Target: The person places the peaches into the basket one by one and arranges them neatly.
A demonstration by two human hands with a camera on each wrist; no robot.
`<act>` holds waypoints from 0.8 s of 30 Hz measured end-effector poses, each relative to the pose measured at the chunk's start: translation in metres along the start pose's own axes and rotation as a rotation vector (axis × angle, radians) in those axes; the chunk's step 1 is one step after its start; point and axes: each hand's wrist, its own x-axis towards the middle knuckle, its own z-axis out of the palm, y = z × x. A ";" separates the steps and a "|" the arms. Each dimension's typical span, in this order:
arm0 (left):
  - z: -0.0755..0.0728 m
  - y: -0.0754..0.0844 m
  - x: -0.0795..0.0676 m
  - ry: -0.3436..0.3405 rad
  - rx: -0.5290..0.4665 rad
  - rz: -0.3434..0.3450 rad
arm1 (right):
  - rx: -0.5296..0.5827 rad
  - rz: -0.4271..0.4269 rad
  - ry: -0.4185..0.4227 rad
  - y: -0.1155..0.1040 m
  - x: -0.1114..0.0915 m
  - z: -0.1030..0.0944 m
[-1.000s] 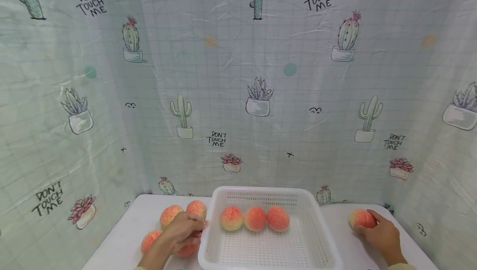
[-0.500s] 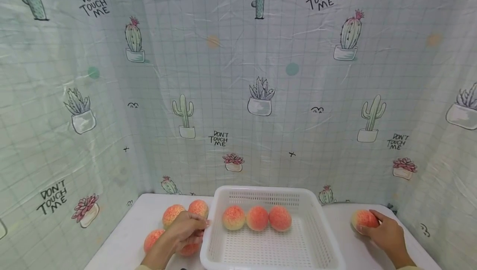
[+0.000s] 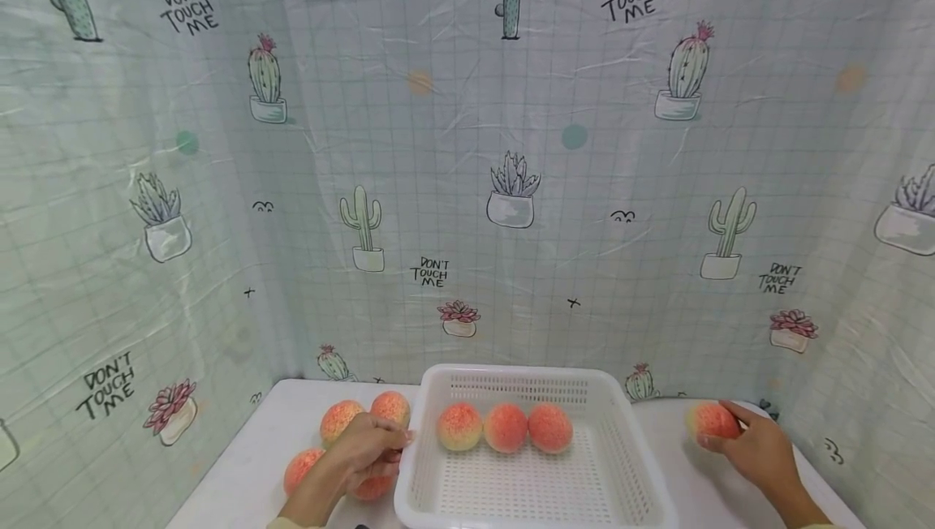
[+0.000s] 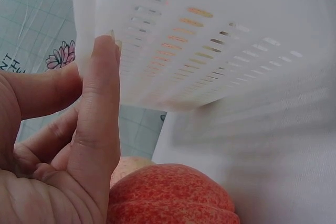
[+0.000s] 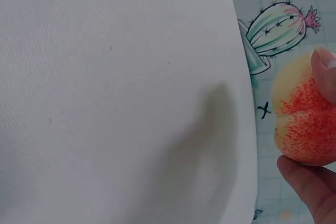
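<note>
A white plastic basket (image 3: 482, 488) with slotted walls stands mid-table, holding three red-and-yellow peaches (image 3: 506, 428) in a row near its back. My left hand (image 3: 367, 449) pinches the basket's left rim between thumb and fingers; in the left wrist view the fingers (image 4: 100, 103) lie against the outer wall. Right of the basket, my right hand (image 3: 760, 448) grips another peach (image 3: 710, 422), and the right wrist view has this peach (image 5: 302, 114) between thumb and fingertips, with a shadow on the table beside it.
Several more peaches (image 3: 341, 422) lie on the white table (image 3: 241, 464) left of the basket, partly behind the left hand and forearm. A cactus-print curtain (image 3: 511, 269) encloses the table at the back and both sides.
The head view has shifted slightly, moving the whole scene a little right. My right hand has turned a bit around its peach. The left hand stays at the basket rim.
</note>
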 end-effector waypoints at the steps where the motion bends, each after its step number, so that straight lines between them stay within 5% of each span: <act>1: 0.000 0.000 0.000 -0.002 -0.002 0.004 | -0.006 -0.010 -0.005 -0.002 -0.001 -0.002; 24: 0.000 -0.001 -0.001 0.000 -0.016 -0.001 | 0.015 -0.166 -0.080 -0.030 -0.016 -0.026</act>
